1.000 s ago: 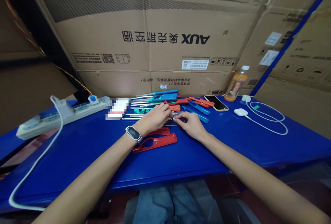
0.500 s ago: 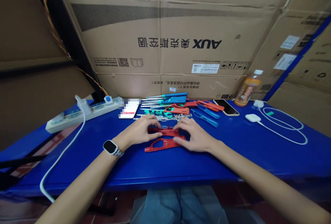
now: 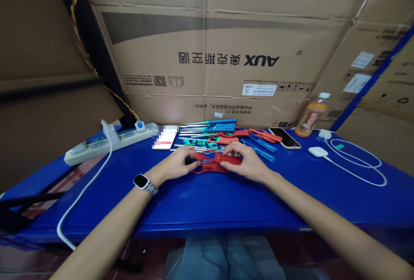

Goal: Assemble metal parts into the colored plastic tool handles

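Two red lighter casing halves lie one against the other between my hands. The front red casing half [image 3: 210,168] rests low near the blue table, and the rear red casing half [image 3: 215,156] sits just behind and above it. My left hand [image 3: 177,163] pinches their left ends between thumb and fingers. At the right end, my right hand [image 3: 243,162] is closed on the rear half, its thumb in front. Fingers hide both ends, so whether the halves touch all along I cannot tell. Just beyond lies a row of stick lighters with blue grips [image 3: 223,128] and metal tubes.
Behind the hands are green parts [image 3: 196,143], an orange-red lighter [image 3: 228,140] and blue casings [image 3: 263,147]. A phone [image 3: 284,137], a drink bottle [image 3: 312,115] and a white cable [image 3: 359,163] lie right. A power strip [image 3: 97,152] and a screen [image 3: 166,137] are left.
The front red casing half has been lifted from the table and brought back against the other one. My right hand has closed on it; the view has shifted slightly.
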Tool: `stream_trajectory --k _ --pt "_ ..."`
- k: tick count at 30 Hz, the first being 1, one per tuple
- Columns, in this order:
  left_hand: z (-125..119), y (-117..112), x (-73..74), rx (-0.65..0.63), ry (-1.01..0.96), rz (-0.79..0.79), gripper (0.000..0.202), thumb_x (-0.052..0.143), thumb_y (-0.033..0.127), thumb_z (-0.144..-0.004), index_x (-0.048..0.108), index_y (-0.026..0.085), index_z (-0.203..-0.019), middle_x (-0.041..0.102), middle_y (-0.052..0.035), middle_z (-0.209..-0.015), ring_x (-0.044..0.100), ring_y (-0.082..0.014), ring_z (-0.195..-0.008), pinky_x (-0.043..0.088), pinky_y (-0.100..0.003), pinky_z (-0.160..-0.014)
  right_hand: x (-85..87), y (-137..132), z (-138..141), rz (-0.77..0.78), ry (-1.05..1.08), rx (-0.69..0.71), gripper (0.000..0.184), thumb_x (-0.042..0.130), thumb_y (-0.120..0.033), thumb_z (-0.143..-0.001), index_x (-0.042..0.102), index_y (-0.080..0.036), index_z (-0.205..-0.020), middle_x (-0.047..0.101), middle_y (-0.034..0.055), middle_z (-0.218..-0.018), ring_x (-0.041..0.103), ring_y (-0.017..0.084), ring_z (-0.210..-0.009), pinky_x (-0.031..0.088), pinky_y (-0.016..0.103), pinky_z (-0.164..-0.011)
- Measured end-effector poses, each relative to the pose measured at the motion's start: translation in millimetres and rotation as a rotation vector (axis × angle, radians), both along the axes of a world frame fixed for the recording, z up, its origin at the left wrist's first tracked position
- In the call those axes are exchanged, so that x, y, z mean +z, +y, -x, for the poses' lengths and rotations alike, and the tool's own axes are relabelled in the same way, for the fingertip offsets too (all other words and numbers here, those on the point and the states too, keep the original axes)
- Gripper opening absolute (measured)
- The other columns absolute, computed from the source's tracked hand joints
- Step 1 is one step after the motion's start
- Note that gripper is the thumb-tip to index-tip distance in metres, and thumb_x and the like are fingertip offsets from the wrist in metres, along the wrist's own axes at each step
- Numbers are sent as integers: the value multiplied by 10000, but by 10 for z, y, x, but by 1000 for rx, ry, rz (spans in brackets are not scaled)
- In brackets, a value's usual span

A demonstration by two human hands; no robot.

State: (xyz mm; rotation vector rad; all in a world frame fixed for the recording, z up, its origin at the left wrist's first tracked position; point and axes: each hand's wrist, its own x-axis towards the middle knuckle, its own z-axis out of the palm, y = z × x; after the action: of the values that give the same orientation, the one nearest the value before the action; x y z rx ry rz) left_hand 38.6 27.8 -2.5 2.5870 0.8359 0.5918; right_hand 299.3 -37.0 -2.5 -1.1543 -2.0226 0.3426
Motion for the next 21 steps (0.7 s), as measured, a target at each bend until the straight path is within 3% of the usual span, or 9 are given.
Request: stream_trajectory --k 4,8,11,15,18,21 --pt "-37 -53 -4 -21 22 15 202 582 341 -888 710 185 -880 652 -52 -859 592 -180 -789 485 -311 -727 84 398 8 53 34 -226 270 723 -416 -768 657 -168 -851 667 38 -821 589 172 -727 449 303 -680" --pt "-33 -23 -18 7 -7 -41 256 505 360 -949 688 187 -899 647 -53 -873 597 -188 -824 486 -329 -772 82 802 39 42 -210 -298 250 738 -398 -771 690 -163 -838 672 76 -934 594 214 -872 431 352 -782" --pt "-16 79 -16 62 22 -146 247 448 296 -976 665 188 -932 640 -64 -916 599 -210 -885 484 -345 -799 18 938 49 44 -327 -325 254 735 -403 -784 717 -183 -908 645 93 -1004 557 268 -1005 396 426 -866" --pt "-61 264 13 94 208 -301 132 549 177 -875 667 180 -935 630 -85 -961 589 -242 -922 481 -356 -801 -65 876 15 -34 -258 -315 249 684 -381 -830 695 -206 -1007 618 84 -1016 539 260 -1017 385 435 -891" --pt "-153 359 48 69 328 -334 141 584 145 -815 679 182 -913 635 -87 -973 592 -245 -916 474 -348 -789 -85 708 -42 -109 -213 -274 112 597 -280 -873 668 -200 -908 615 64 -954 542 235 -974 400 392 -865" --pt "-234 379 76 68 353 -328 96 592 150 -780 666 180 -832 642 -83 -938 600 -237 -877 470 -334 -764 -87 511 -102 -62 -236 -231 122 609 -297 -862 642 -195 -804 613 56 -887 548 230 -924 407 374 -825"
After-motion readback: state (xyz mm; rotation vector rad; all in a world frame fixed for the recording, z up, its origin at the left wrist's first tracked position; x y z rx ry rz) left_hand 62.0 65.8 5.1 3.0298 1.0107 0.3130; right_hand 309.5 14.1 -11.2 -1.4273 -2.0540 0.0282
